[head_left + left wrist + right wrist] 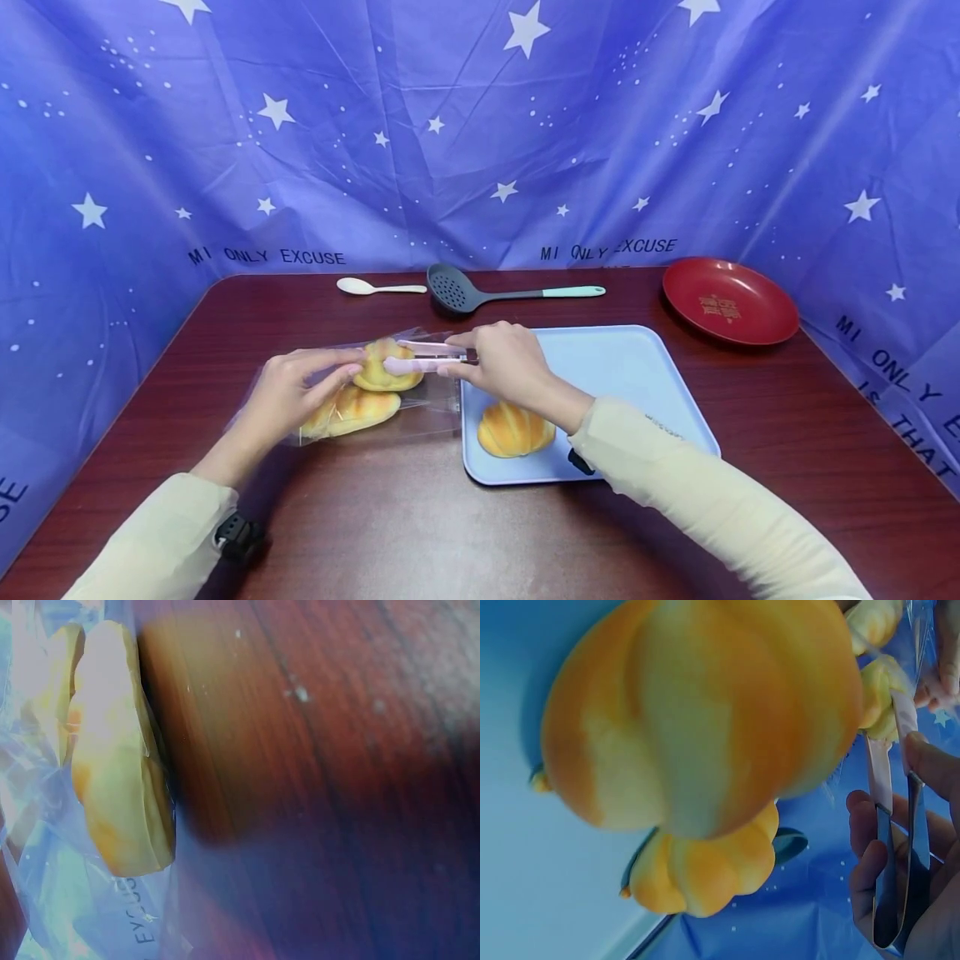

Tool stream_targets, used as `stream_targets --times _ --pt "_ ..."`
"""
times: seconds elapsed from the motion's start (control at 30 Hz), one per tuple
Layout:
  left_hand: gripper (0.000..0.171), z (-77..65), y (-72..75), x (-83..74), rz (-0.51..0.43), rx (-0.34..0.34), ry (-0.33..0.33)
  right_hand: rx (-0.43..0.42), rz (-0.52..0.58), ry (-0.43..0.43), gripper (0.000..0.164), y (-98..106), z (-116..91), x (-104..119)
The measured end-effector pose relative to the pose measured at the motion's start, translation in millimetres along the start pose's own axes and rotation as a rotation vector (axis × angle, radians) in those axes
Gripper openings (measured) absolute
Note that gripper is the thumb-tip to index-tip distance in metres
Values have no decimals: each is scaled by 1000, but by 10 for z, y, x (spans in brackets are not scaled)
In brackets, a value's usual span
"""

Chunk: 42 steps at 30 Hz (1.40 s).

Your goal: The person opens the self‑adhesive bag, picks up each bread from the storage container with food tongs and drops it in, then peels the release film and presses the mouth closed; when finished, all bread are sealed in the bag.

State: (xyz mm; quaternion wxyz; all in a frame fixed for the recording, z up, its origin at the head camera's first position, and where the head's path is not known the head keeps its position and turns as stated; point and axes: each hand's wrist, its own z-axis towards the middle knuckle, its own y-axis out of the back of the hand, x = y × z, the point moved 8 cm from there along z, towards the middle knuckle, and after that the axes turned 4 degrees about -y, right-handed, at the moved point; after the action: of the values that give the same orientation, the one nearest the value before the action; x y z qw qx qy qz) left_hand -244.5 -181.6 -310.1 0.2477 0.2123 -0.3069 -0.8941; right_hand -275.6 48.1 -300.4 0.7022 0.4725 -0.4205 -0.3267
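A clear plastic bag (431, 425) lies on the table with two bread pieces inside: a long loaf (367, 410) and a rounder bun (390, 367) behind it. My left hand (288, 387) pinches the bag between thumb and index finger beside the bun. My right hand (510, 362) grips metal tongs (900, 870) with pink tips, which reach to the bun at the bag's right end. In the left wrist view, the loaf (120, 765) shows through the crinkled plastic. A ribbed golden bun (516, 431) sits on the light blue tray (600, 358), under my right wrist.
Behind the bag lie a small white spoon (367, 287) and a grey slotted skimmer (453, 287) with a mint handle end. A red plate (731, 300) stands at the back right. A blue star-patterned curtain (480, 150) surrounds the table's back and sides.
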Motion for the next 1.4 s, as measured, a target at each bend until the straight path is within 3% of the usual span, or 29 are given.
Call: stream_targets --times 0.37,0.67,1.1,1.4 --pt "31 32 5 -44 -14 -28 -45 23 -11 -43 48 -116 51 121" --pt "28 35 5 -25 -57 -39 -22 4 20 -110 47 -156 112 158" --pt "29 45 5 -13 -84 -68 -12 -19 -33 -67 44 -171 186 270" --pt "36 79 -10 -50 -124 -49 -35 47 58 -103 44 -181 187 275"
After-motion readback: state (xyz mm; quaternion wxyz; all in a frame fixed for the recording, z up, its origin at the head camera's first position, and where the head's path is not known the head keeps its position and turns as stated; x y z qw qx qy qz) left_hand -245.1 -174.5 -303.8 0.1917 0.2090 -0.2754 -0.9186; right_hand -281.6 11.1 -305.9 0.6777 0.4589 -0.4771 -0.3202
